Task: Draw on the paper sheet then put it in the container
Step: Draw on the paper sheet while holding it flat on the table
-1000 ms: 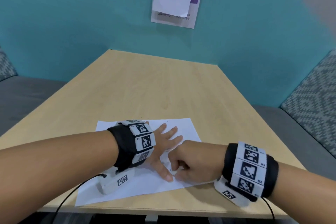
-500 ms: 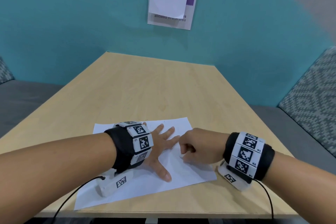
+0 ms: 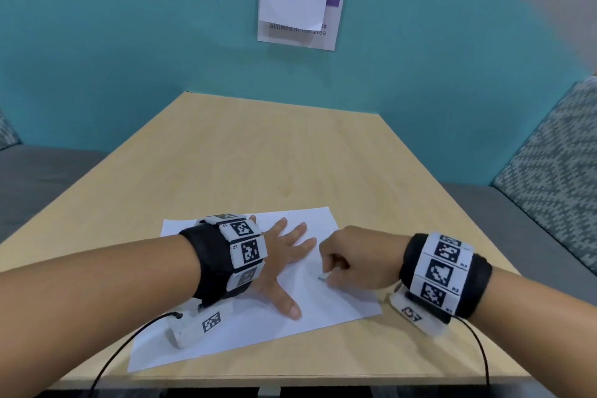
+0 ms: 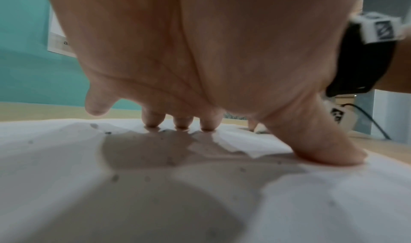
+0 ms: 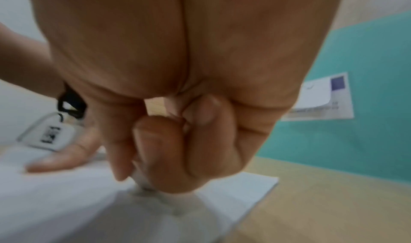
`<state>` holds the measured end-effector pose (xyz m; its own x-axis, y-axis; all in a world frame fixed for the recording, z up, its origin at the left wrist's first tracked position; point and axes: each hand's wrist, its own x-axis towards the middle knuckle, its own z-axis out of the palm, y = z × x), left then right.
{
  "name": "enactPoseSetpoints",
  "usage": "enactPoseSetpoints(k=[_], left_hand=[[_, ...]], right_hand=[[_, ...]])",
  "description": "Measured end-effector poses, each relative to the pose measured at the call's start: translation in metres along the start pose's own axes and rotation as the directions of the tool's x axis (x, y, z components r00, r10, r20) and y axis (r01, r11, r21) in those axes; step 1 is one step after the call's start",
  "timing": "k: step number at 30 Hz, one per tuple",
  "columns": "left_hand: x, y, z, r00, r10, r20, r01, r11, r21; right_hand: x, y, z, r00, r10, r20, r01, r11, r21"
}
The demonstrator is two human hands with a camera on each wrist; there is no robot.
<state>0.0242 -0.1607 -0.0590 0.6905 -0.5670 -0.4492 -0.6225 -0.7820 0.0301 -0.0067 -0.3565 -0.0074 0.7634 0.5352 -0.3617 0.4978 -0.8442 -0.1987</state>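
Observation:
A white paper sheet (image 3: 326, 310) lies at the near edge of the wooden table (image 3: 274, 155). My left hand (image 3: 284, 262) lies flat on it with fingers spread; in the left wrist view its fingertips (image 4: 182, 123) and thumb press the paper (image 4: 66, 158). My right hand (image 3: 352, 265) is curled over the sheet's right half and pinches a thin pen, whose tip (image 3: 321, 279) touches the paper. In the right wrist view the curled fingers (image 5: 177, 141) hide most of the pen (image 5: 142, 183). No container is in view.
A notice (image 3: 300, 6) with a white slip over it hangs on the teal wall. A grey bench (image 3: 38, 178) runs along the left, and a patterned cushion (image 3: 549, 171) stands at the right. Wrist cables hang over the table's near edge.
My right hand has moved away from me up the sheet, from beside the left thumb to level with the left fingertips. The left hand stays flat on the paper.

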Motion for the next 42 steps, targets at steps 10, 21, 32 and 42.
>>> enactPoseSetpoints(k=[10,21,32,42], left_hand=[[0.000,-0.003,0.002,1.000,0.002,-0.013,-0.002,1.000,0.003],[0.007,0.026,-0.022,0.994,0.087,0.068,-0.088,0.996,0.023],[0.007,0.019,-0.012,0.991,0.126,0.034,-0.126,0.992,0.001],[0.006,0.019,-0.011,0.990,0.141,0.019,-0.140,0.990,-0.031]], right_hand=[[0.003,0.011,-0.002,1.000,0.025,-0.014,-0.024,0.999,0.037],[0.002,0.009,-0.001,0.997,0.068,-0.038,-0.067,0.998,0.018],[-0.003,-0.011,0.010,0.995,-0.095,0.020,0.094,0.993,0.072],[-0.002,-0.019,0.014,0.992,-0.122,0.010,0.121,0.990,0.075]])
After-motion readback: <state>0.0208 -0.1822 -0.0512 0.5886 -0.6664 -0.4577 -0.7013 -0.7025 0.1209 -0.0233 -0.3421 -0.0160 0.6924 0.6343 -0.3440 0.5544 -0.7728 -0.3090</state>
